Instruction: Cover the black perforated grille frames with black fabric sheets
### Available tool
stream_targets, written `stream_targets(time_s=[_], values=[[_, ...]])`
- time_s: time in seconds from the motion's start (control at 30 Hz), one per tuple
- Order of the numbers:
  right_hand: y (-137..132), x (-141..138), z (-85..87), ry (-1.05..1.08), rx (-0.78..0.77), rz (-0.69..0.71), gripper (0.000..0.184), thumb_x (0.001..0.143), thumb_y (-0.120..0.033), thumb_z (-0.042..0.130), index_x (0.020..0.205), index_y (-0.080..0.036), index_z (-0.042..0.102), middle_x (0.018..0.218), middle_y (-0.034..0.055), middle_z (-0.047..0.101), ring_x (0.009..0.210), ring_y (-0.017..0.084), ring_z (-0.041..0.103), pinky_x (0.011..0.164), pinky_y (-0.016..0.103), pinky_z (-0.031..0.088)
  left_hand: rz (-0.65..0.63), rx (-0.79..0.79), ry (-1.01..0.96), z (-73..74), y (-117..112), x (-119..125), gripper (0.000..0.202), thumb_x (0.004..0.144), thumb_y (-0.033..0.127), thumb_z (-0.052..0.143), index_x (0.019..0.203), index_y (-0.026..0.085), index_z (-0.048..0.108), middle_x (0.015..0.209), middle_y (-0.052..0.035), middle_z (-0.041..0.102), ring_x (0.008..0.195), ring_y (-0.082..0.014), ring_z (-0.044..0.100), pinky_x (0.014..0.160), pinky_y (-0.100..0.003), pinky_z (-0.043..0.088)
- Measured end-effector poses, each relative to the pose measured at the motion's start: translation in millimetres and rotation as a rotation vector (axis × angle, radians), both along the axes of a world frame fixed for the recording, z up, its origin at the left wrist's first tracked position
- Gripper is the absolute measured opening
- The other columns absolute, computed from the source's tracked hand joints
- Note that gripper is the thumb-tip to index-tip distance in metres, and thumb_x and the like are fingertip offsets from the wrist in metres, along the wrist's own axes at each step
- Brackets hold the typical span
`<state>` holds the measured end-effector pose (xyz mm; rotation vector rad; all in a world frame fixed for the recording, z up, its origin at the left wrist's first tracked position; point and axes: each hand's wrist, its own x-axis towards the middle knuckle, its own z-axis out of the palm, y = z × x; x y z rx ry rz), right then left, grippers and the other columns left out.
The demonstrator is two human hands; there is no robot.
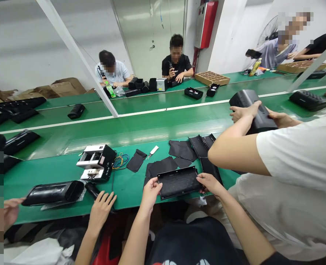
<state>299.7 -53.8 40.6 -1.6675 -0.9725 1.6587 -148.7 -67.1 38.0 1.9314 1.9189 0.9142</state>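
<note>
Between my two hands is a shallow black plastic cover point(179, 183), its hollow side with raised edges facing up. My left hand point(152, 188) pinches its left edge between thumb and fingers. At the right edge, my right hand point(209, 182) grips it the same way. Just beyond it lie flat black sheets point(163, 166), with more dark sheets point(182, 150) farther back. Several more black covers point(198, 146) lie behind my right hand. A small white tag-like piece point(153, 151) rests beside a folded black piece point(136, 160).
A white-and-black machine point(96, 162) with coiled wires point(121, 161) stands to the left. Nearby, a co-worker's hand point(103, 206) rests by a glossy black case point(54, 193). On the right, another co-worker holds a dark case point(249, 108). A green conveyor point(140, 123) runs across, with people working beyond.
</note>
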Motion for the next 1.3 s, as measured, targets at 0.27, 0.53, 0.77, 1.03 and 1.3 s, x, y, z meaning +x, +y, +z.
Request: stream_targets(time_s=[0.27, 0.53, 0.77, 1.03, 1.3], values=[[-8, 1, 5.3, 0.168, 0.154, -0.145, 0.041, 0.061, -0.042, 0.061, 0.091, -0.017, 0.048, 0.069, -0.0009, 0.057, 0.067, 0.014, 0.056, 0.053, 0.024, 0.048, 0.022, -0.003, -0.133, 28.5, -47, 2, 0.021, 0.068, 0.028, 0.051, 0.081, 0.04, 0.062, 0.074, 0.0056, 0.06, 0.108, -0.0235, 0.044, 0.102, -0.045, 0.018], [-9, -4, -3.2, 0.217, 0.133, -0.198, 0.045, 0.059, -0.042, 0.063, 0.094, -0.016, 0.052, 0.075, 0.0024, 0.061, 0.069, 0.016, 0.057, 0.054, 0.025, 0.048, -0.039, -0.393, -0.772, 9.0, 11, 187, 0.061, 0.059, 0.031, 0.066, 0.116, 0.018, 0.048, 0.073, -0.0025, 0.057, 0.069, -0.0131, 0.057, 0.066, -0.026, 0.046], [-6, -6, -8.6, 0.277, 0.075, -0.259, 0.032, 0.063, -0.033, 0.059, 0.09, -0.017, 0.056, 0.075, 0.0017, 0.062, 0.06, 0.013, 0.057, 0.051, 0.023, 0.048, 0.027, -0.517, -0.972, 4.1, 18, 195, 0.074, 0.054, 0.032, 0.068, 0.121, 0.016, 0.041, 0.068, 0.001, 0.054, 0.059, -0.008, 0.051, 0.055, -0.019, 0.041], [-9, -8, -15.4, 0.402, 0.043, -0.309, 0.026, 0.065, -0.03, 0.061, 0.087, -0.017, 0.057, 0.068, 0.0011, 0.06, 0.052, 0.01, 0.055, 0.049, 0.021, 0.047, 0.021, -0.645, -1.068, 11.2, 17, 202, 0.074, 0.058, 0.041, 0.065, 0.123, 0.022, 0.037, 0.08, -0.0024, 0.059, 0.062, -0.0096, 0.055, 0.053, -0.019, 0.04], [-14, -5, -25.4, 0.512, -0.028, -0.349, 0.017, 0.066, -0.031, 0.062, 0.072, -0.015, 0.056, 0.06, 0.0012, 0.058, 0.051, 0.008, 0.055, 0.046, 0.017, 0.045, 0.037, -0.657, -1.166, 10.5, 26, 201, 0.075, 0.055, 0.036, 0.068, 0.122, 0.018, 0.04, 0.079, -0.003, 0.061, 0.064, -0.0099, 0.056, 0.057, -0.019, 0.042]])
